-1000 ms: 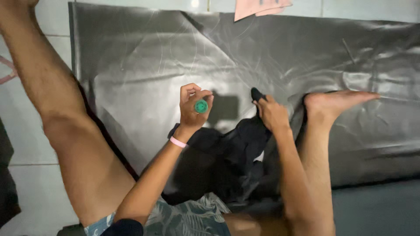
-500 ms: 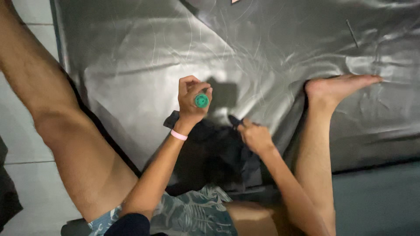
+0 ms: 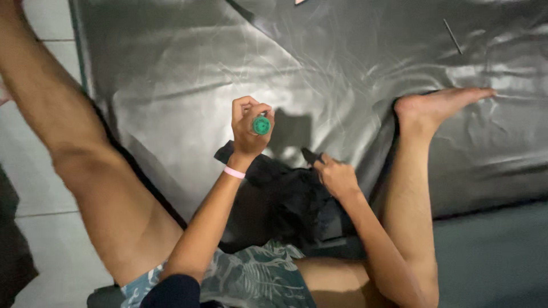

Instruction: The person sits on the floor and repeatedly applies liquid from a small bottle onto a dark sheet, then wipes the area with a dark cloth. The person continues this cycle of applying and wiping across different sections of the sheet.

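Sitting on the floor, you grip a green-topped marker [image 3: 261, 125] tight in your left hand [image 3: 249, 126], above the big grey sheet [image 3: 171, 85]. Your right hand [image 3: 337, 177] pinches the black cloth [image 3: 285, 199] near you. Marking seems next; keep it flat.

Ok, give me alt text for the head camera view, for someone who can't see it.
Seen from above, a person sitting on the floor holds a green-capped marker upright in the left hand and pinches black fabric with the right hand. A large shiny grey sheet lies spread beneath their bare legs.
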